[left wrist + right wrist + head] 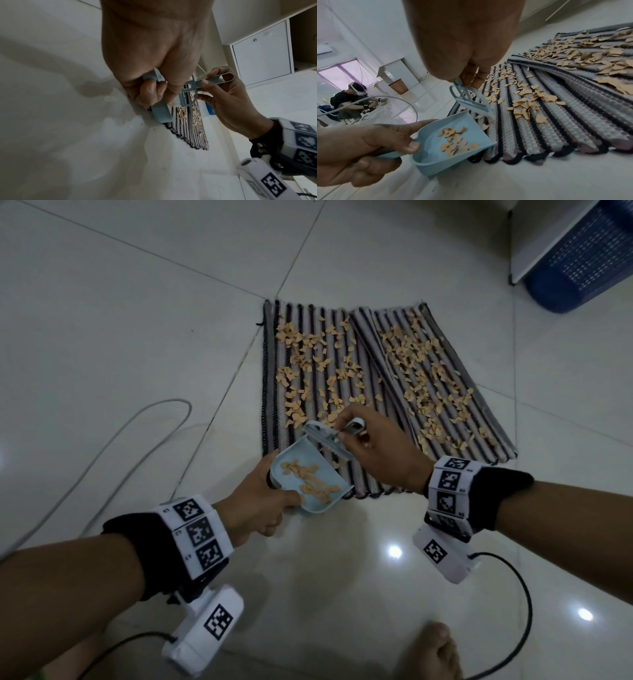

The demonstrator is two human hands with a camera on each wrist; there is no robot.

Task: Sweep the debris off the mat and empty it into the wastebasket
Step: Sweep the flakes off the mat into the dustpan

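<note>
A striped grey and black mat [373,484] lies on the tiled floor, strewn with tan paper scraps [421,364]. My left hand [260,501] grips the handle of a light blue dustpan [291,503] whose lip rests on the mat's near left edge [493,144]. Several scraps [453,140] lie inside the pan. My right hand [380,453] pinches the handle of a small light blue brush [325,440], whose bristles [481,109] touch the mat just beyond the pan. A blue wastebasket [589,258] lies at the far right.
A grey cable [113,446] loops over the floor to the left. White cabinets [262,56] stand behind the mat. A bare foot [435,648] rests on the tiles near me. Another person [349,100] sits far off beside a brown basket [399,86].
</note>
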